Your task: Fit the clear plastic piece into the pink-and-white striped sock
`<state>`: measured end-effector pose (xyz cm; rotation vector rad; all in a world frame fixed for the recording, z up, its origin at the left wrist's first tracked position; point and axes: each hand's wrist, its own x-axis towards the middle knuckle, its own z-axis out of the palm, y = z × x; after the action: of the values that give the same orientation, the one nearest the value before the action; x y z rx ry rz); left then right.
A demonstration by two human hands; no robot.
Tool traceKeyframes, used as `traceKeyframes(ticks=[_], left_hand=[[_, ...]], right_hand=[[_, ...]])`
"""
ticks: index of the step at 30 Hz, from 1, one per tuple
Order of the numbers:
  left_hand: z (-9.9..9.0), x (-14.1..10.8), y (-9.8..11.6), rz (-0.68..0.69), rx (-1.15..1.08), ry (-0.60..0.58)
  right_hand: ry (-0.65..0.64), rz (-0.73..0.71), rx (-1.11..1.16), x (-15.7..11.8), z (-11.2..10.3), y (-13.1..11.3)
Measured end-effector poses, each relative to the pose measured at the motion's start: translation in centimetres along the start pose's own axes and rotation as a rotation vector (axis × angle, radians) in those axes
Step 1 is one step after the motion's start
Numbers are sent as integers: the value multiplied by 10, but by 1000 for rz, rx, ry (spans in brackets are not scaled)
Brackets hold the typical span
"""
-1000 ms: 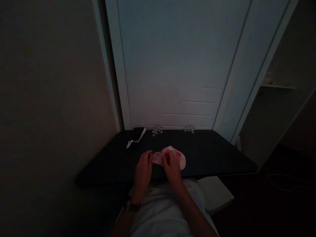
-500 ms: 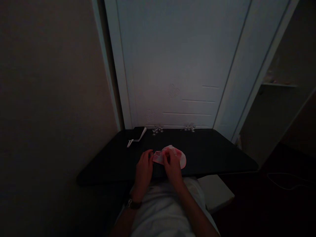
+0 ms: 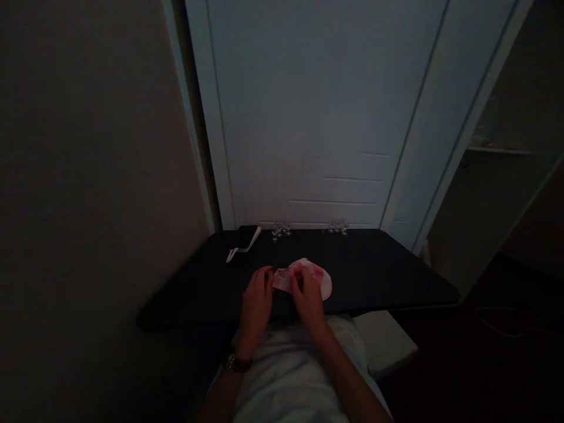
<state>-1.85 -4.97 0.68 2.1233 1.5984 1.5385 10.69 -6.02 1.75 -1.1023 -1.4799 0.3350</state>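
A soft pink-and-white cloth item (image 3: pixel 325 281) with a rounded right end lies on the dark table near its front edge; its exact kind is hard to make out in the dim light. At its narrow left end, my left hand (image 3: pixel 257 296) has thumb and fingers closed on the edge. My right hand (image 3: pixel 307 295) pinches the middle of the cloth between thumb and forefinger, covering part of it. Between both hands a paler, shiny-looking stretch of the item shows. A dark watch (image 3: pixel 238 362) is on my left wrist.
The black tabletop (image 3: pixel 374 270) meets a white panelled door (image 3: pixel 335 106). A dark, flat object with white edges (image 3: pixel 247 238) sits at the back left. Two clusters of small clear pieces stand along the back, one left (image 3: pixel 281 230), one right (image 3: pixel 338 227). A pale block (image 3: pixel 385 341) is below the front edge.
Both hands keep their hold on the cloth with almost no movement. The picture is slightly darker.
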Motion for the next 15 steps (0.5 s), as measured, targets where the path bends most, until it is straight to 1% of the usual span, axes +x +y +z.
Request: traceKeyframes(ticks=[6,15], left_hand=[[-1,0,2,-20,12,-9],[-1,0,1,-13,5,-24]], right_hand=[[3,6,-8,0,1,2],[-1,-2,-2,0,0,2]])
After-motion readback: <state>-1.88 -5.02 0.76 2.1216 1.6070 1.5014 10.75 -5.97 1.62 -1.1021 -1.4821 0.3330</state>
